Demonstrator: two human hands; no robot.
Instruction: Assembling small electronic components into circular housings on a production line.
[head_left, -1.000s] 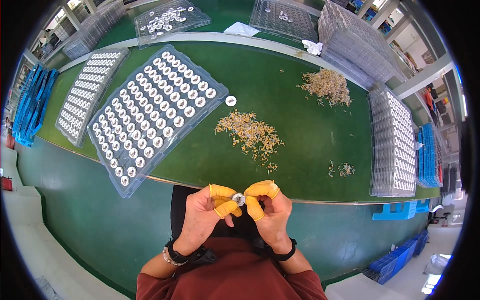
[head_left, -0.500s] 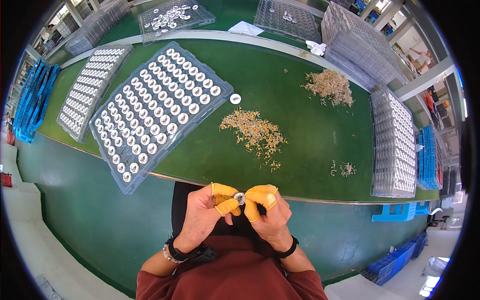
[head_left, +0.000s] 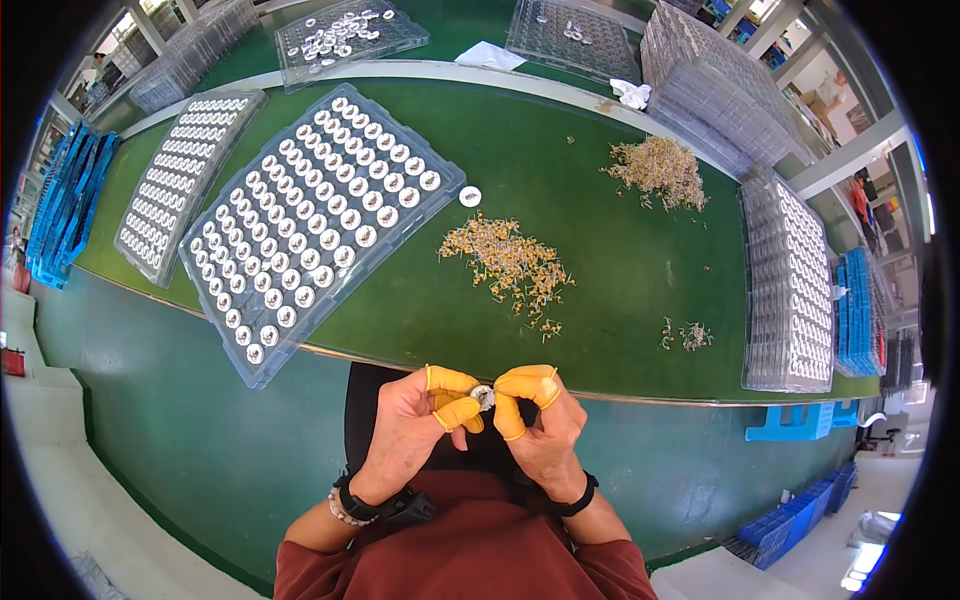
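A small round white-and-silver part [head_left: 484, 398] is held just off the table's near edge. My left hand [head_left: 412, 420] pinches its left side between thumb and fingers in yellow finger cots. My right hand [head_left: 541, 425], also in yellow cots, has its fingertips closed together at the part's right side; anything between them is hidden. Beyond my hands lies a loose pile of small yellow components with wire legs [head_left: 508, 262]. To the left, a clear tray [head_left: 374, 240] carries rows of similar round parts. One single round part [head_left: 470, 197] rests beside that tray's right corner.
Another filled tray [head_left: 150, 262] lies farther left, near blue trays [head_left: 62, 215]. Rightward are a paler component heap [head_left: 657, 172], a small cluster [head_left: 695, 337] and stacked trays [head_left: 770, 300]. Across the back stand a tray of loose parts [head_left: 400, 45] and tall clear stacks [head_left: 700, 90].
Both hands have shifted very slightly to the right with the round part, and its face shows a little differently between the fingertips. The trays and piles have not moved.
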